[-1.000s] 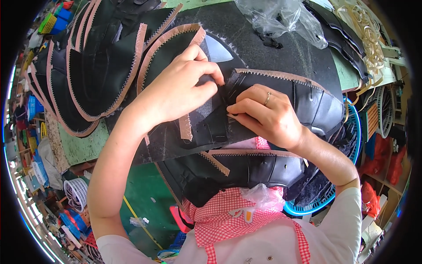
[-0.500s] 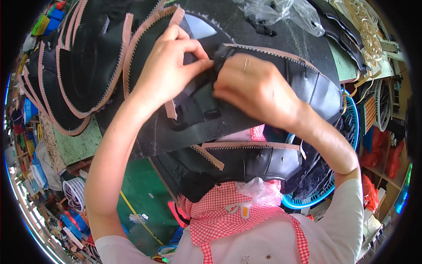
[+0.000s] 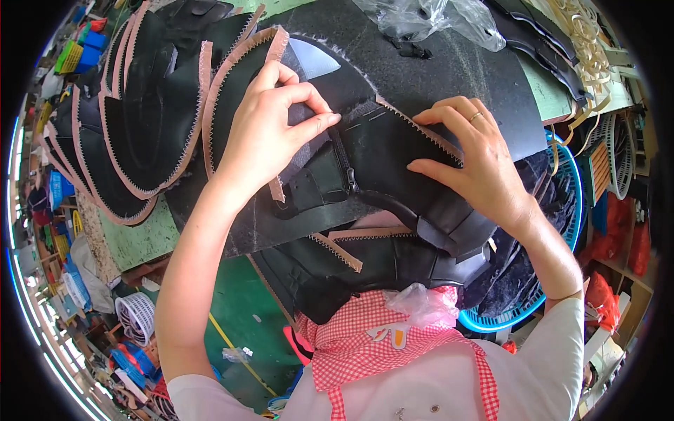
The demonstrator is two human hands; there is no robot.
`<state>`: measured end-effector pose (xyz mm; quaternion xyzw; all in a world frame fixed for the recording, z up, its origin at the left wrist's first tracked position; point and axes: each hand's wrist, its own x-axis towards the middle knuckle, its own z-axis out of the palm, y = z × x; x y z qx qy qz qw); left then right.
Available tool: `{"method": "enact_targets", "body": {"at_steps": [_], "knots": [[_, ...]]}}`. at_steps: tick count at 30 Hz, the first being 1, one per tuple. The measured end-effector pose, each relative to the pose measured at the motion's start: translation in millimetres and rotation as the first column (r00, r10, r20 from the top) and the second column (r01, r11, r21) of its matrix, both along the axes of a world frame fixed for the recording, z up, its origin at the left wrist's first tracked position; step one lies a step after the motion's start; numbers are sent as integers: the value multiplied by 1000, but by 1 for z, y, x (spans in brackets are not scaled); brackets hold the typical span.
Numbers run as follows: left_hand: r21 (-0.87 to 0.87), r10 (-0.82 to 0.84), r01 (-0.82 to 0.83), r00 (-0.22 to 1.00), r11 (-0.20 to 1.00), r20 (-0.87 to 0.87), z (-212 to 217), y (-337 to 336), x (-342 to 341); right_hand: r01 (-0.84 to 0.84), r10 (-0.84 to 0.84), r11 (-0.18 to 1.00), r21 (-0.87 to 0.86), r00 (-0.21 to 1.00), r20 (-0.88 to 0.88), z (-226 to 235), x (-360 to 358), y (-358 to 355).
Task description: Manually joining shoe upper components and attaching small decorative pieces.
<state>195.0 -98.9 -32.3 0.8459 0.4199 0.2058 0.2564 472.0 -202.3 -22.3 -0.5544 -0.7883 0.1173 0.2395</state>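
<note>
A black boot upper with a zigzag-cut pinkish-brown strip lies before me, a zipper running along one side and its slider near the lower end. My left hand pinches the upper near the top of the zipper between thumb and index finger; exactly what lies between the fingertips is hard to see. My right hand, a ring on one finger, rests over the zigzag edge with thumb and fingers apart. Beneath my left hand lies another strip-edged piece with a fuzzy rim.
More strip-edged uppers are piled at the left. One more hangs over my red checked apron. A blue basket with dark furry material stands at the right. Clear plastic bags and coiled tan strips lie at the back.
My right hand has moved right, and its fingers have spread. The boot upper beneath it has turned, its strip edge now slanting, and the zipper slider has come into sight. My left hand stays nearly in place.
</note>
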Motion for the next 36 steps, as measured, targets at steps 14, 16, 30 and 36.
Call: {"method": "enact_targets", "body": {"at_steps": [14,16,30,36], "knots": [[18,35,-35,999,999,24,-1,-1,-3,45,-53,992,-122,997,-64,0,-4,-2],[30,32,-33,999,999,25,0,-2,-2,46,-53,993,-105,997,-60,-2,-4,-3],[35,45,-46,999,998,21,0,-4,-1,32,-53,985,-170,991,-125,-1,-4,0],[57,-9,10,1000,998,-16,6,2,-5,11,-37,986,-167,987,-157,0,-12,-6]]}}
